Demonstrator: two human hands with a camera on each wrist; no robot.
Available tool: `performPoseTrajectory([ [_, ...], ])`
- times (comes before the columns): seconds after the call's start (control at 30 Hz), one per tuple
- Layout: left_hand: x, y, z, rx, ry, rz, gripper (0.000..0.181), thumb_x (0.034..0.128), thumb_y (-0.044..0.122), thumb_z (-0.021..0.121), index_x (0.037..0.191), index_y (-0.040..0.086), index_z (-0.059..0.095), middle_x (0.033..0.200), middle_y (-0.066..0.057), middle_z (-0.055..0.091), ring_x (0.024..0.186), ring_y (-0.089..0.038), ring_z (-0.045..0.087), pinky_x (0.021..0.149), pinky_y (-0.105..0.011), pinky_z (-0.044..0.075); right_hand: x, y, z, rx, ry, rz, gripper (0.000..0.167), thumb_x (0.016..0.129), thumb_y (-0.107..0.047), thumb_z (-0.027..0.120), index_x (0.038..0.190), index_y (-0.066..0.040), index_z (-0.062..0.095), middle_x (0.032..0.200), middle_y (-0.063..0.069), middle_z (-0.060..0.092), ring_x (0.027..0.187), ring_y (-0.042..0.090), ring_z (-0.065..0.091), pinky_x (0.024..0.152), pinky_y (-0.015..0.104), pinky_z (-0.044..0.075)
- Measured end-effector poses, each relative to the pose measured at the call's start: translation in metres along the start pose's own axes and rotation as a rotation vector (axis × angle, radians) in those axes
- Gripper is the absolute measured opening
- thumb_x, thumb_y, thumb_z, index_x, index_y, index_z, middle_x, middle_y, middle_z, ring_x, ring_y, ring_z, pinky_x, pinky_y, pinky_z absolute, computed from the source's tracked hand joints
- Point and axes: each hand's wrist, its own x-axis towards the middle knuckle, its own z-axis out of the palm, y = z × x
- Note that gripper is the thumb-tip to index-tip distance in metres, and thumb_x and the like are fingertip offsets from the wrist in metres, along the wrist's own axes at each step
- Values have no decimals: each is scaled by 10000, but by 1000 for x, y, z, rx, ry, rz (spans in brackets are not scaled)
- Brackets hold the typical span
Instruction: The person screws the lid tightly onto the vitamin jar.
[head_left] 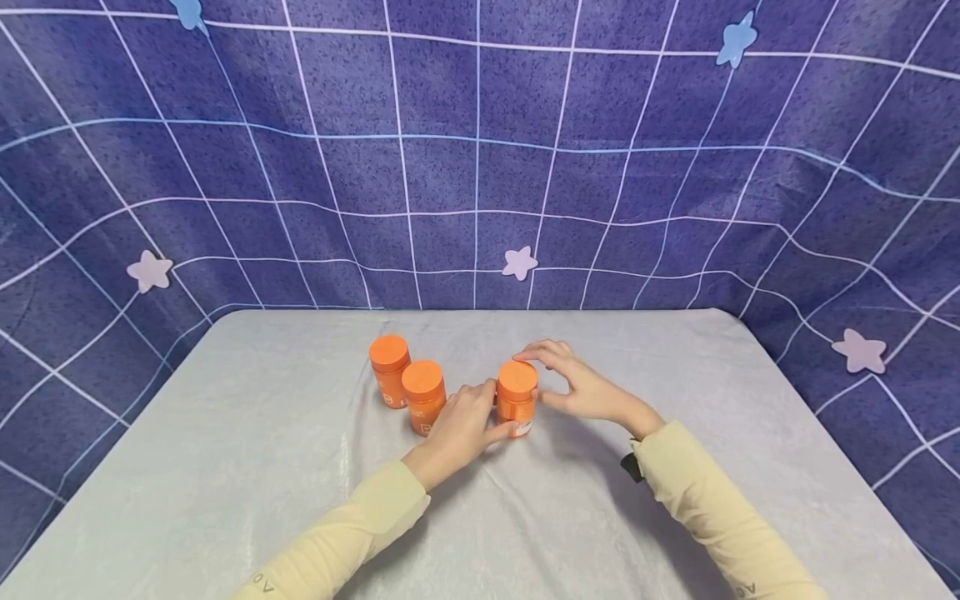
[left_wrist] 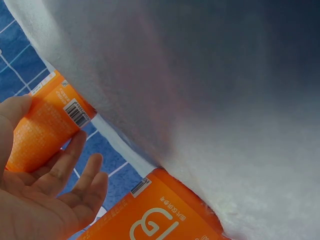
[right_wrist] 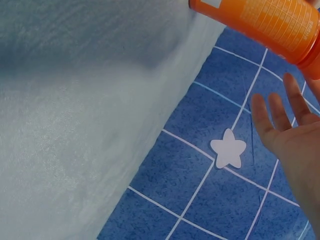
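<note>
Three orange lidded jars stand upright on the table. My left hand [head_left: 462,423] grips the right-hand jar [head_left: 516,410] low on its body, thumb on the near side and fingers behind. The left wrist view shows this jar [left_wrist: 47,122] between thumb and fingers, its barcode label visible. Around the same jar's orange lid [head_left: 518,377] curves my right hand [head_left: 581,385], index finger at the far edge and thumb at the near right side. Its other fingers [right_wrist: 276,111] spread away from the jar in the right wrist view. Beside my left hand is the middle jar [head_left: 424,392], partly covered by it.
The third jar [head_left: 389,371] stands behind and left of the middle one. A pale cloth with slight wrinkles covers the table [head_left: 247,467]. Behind and at both sides hangs a blue gridded curtain [head_left: 442,175] with star shapes.
</note>
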Motion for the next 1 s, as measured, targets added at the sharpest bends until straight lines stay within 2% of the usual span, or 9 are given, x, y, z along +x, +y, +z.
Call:
performPoseTrajectory([
  [0.33,0,0,0,-3,6,3,497,757,424,705,1065,70,542,893,-43,650,779,-204,574,699,-360,468,-1,-3,2,11,22,71,444,788,-169,677,1191,-97,506,1247,61,499,1145,232,401,909,481,386],
  [0.57,1,0,0,-6,18,6,498,750,447,702,1046,77,549,855,-33,641,744,-189,556,676,-346,456,-3,-7,9,35,93,135,444,770,-212,719,1139,-101,498,1170,18,527,1108,217,415,918,473,378],
  [0.67,1,0,0,-10,17,6,495,749,451,701,1036,78,549,831,-28,629,731,-185,544,665,-339,447,-4,-8,11,21,125,147,463,762,-232,731,1137,-102,492,1162,21,529,1114,239,423,912,449,384],
  [1.0,0,0,0,0,7,0,488,750,446,701,1034,82,545,825,-21,621,754,-191,555,672,-344,452,-4,-8,19,-29,180,183,473,734,-259,752,1097,-121,482,1137,4,527,1053,174,422,886,381,378],
])
